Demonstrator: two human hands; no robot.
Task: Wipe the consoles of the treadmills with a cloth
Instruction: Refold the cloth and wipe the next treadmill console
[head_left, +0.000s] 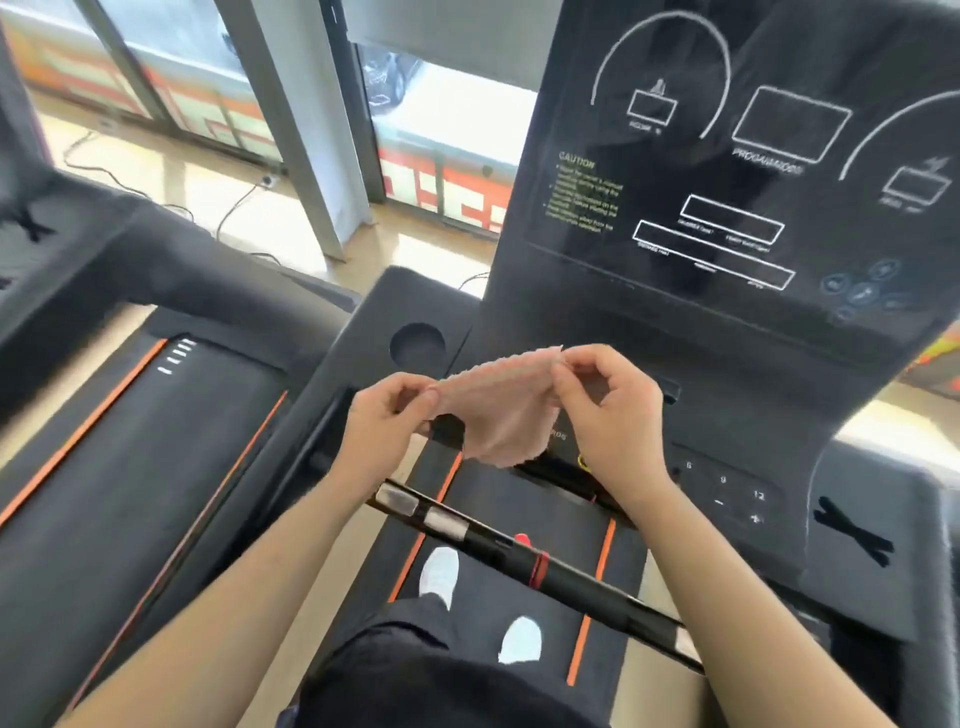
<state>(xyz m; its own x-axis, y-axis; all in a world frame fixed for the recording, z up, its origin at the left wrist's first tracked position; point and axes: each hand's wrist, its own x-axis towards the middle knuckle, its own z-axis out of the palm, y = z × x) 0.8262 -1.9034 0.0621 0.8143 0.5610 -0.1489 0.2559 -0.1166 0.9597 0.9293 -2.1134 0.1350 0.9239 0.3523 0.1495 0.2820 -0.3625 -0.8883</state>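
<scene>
In front of the treadmill console (727, 171), the left hand (387, 415) and right hand (605, 410) each pinch an edge of a pink cloth (501, 402), stretched between them.

Both bare forearms reach forward, left hand (387, 415) and right hand (608, 410) each pinching the cloth (498, 410) with curled fingers.

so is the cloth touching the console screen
No, left hand and right hand pinch the pink cloth in mid-air, below the console screen.
</scene>
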